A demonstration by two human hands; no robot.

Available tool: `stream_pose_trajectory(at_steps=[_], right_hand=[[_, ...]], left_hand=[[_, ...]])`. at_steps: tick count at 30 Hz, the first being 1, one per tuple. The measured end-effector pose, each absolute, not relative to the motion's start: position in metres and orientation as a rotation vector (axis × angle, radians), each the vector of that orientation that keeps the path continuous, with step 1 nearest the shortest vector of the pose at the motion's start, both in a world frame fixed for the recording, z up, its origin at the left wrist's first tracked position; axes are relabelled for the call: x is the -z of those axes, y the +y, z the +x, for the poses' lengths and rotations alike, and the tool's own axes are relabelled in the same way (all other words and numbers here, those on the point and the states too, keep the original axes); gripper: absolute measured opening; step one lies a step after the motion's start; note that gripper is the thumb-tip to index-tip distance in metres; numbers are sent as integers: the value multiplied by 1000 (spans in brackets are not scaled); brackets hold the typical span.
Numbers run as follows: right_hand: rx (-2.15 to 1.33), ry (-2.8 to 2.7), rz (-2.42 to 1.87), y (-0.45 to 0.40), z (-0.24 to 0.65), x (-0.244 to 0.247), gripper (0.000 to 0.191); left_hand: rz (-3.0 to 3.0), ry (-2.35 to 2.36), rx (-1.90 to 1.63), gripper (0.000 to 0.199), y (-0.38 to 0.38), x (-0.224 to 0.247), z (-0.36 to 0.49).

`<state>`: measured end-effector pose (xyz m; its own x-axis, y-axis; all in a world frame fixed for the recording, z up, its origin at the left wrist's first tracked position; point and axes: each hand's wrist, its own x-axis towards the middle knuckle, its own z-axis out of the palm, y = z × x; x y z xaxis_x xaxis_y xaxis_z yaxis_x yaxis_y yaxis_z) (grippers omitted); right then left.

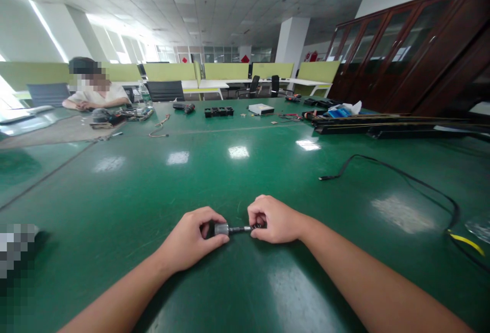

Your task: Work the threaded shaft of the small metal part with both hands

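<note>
Metal cyl (221, 229) in L hand (192, 233), rm ahead

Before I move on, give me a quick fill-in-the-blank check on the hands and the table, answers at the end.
1. Of the left hand and right hand, the ____ one grips the thick cylinder.
2. The thin rod shows ____ the two hands.
3. The tabletop is coloured ____.
4. The curved strip near the black cable is coloured ____.

Missing words: left; between; green; yellow.
</note>
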<state>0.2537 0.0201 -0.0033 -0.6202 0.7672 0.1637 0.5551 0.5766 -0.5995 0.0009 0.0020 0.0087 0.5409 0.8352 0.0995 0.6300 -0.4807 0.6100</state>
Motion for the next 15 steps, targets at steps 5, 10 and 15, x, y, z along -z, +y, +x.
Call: stream_pose_trajectory(at_steps=[5, 10, 15], right_hand=[[-727, -2363, -1070, 20, 252, 4, 9], [-758, -2287, -1041, 15, 240, 4, 8], [-879, -2189, -946, 7, 227, 7, 39]], left_hand=[[2263, 1183, -546, 24, 3, -7, 1], [2247, 1189, -548, 23, 3, -7, 1], [2249, 1155, -567, 21, 2, -7, 0]])
